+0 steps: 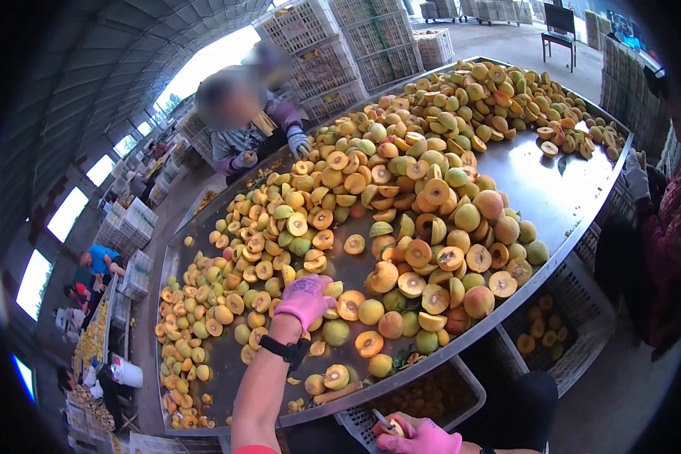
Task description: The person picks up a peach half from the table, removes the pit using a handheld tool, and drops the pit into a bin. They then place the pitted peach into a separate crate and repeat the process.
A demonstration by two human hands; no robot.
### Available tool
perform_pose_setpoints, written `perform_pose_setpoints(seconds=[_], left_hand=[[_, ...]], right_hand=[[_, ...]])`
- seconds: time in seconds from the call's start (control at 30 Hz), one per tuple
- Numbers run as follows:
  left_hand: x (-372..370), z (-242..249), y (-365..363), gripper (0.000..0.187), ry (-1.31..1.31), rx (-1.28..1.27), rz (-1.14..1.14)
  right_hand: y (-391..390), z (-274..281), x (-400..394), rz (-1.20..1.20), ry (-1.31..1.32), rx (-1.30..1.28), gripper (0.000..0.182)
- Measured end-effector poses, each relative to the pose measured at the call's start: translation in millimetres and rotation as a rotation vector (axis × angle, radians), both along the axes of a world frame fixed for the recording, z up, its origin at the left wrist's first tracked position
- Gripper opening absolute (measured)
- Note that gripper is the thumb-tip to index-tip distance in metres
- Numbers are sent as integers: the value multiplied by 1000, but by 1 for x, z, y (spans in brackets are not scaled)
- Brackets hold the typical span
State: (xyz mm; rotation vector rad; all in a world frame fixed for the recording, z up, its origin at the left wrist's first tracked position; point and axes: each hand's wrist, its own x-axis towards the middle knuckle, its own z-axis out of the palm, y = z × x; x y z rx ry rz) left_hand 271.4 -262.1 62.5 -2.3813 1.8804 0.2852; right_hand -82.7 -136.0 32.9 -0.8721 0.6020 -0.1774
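My left hand (308, 299), in a pink glove with a black watch at the wrist, reaches over the metal table (340, 265). Its fingers lie against the halved and whole yellow-orange fruits, and whether they grip one is hidden. Near the table's front edge, over a crate, my right hand (424, 437), also gloved in pink, is closed around a small knife (386, 421) and a piece of fruit (395, 428). Cut fruit halves (349, 303) show brown pits or hollows beside my left hand.
Below the front edge stand plastic crates (473, 386) holding fruit. A co-worker (238, 129) in grey gloves works across the table; another person (662, 227) is at the right edge. Stacked crates (310, 57) rise behind, and more people work at the far left.
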Motion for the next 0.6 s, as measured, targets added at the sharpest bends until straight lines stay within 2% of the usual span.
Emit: perform_pose_setpoints(seconds=[0.07, 0.1, 0.13, 0.2, 0.27, 0.37, 0.47, 0.53, 0.57, 0.6], left_hand=[[-24, 29, 13, 58, 24, 4, 33], [-37, 40, 26, 59, 137, -107, 44], [-51, 51, 40, 60, 253, -218, 55], [-87, 76, 68, 63, 658, -192, 153], [-114, 83, 94, 66, 746, -190, -4], [-144, 66, 118, 66, 888, -127, -144], [-159, 46, 124, 64, 981, -94, -180], [-162, 33, 130, 68, 1340, -70, -2], [-171, 29, 134, 73, 1604, -62, 171], [-177, 23, 134, 73, 1607, -57, 169]], right_hand=[[-14, 17, -5, -40, 4, 13, 16], [-19, 21, -8, -76, 10, 22, 18], [-16, -7, -6, -165, -41, -169, 25], [-23, 0, -4, -368, -60, -39, 30], [-32, 5, -4, -526, -136, -52, 38], [-36, 9, -6, -616, -216, -101, 52], [-31, 12, -15, -577, -247, -105, 55], [-30, 23, -18, -568, -207, -58, 56], [-28, 26, -19, -601, -188, -146, 56], [-27, 29, -20, -634, -166, -235, 56]])
